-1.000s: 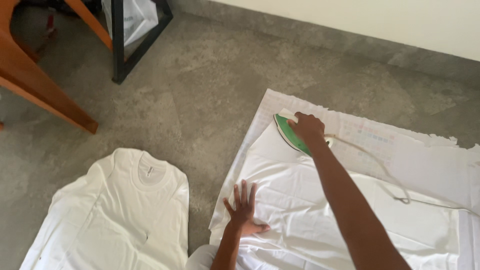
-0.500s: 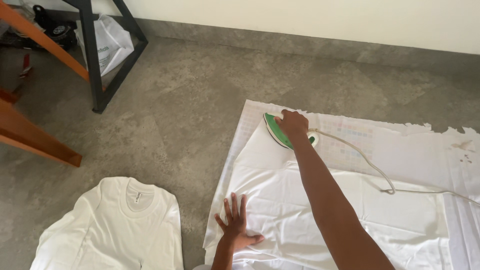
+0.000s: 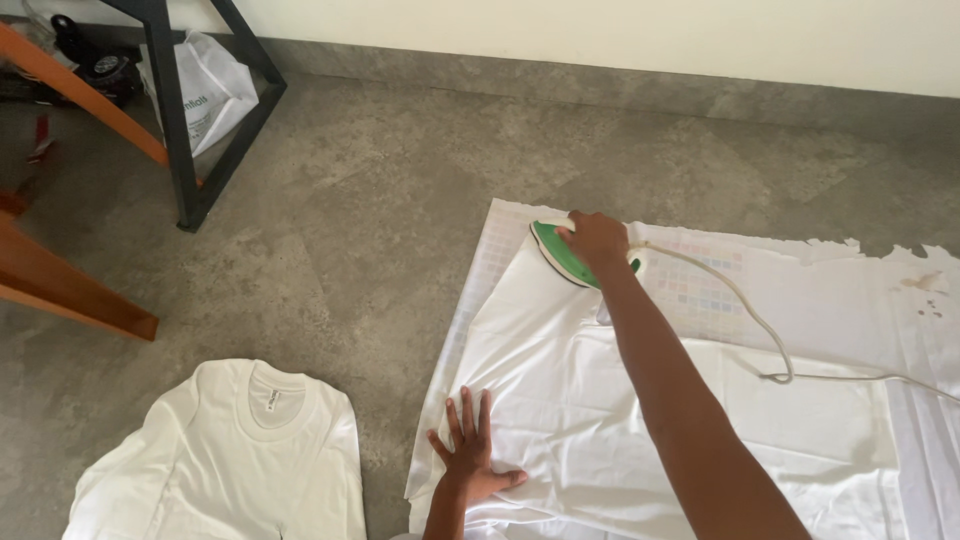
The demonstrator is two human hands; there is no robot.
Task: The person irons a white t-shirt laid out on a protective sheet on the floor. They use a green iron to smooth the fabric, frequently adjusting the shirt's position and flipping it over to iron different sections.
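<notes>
Two white garments are seen on a grey stone floor (image 3: 400, 180), viewed from above. One, a white long-sleeved shirt (image 3: 230, 460), is laid flat at the lower left, collar upward, well apart from the hands. The other, a white garment (image 3: 590, 420), is spread over one pale sheet (image 3: 800, 270) that is laid out on the floor at the right; a faint grid of coloured squares is printed on the sheet, and a small brown stain is seen near its far right edge.

One green and white iron (image 3: 565, 255) is rested on the far upper corner of the spread garment, its point turned to the left. One pale cord (image 3: 770, 340) is trailed from it across the sheet to the right edge of the view.

Two hands are shown, well apart from each other. The right hand (image 3: 598, 242) is stretched out at arm's length and closed around the top of the iron, fingers curled over the handle. The left hand (image 3: 468, 450) is opened flat, fingers spread wide, and pressed palm down on the near left edge of the spread garment.

At the upper left, one black metal frame (image 3: 175, 120), one white plastic bag (image 3: 205, 90) and two orange wooden legs (image 3: 70, 295) of furniture are seen.
</notes>
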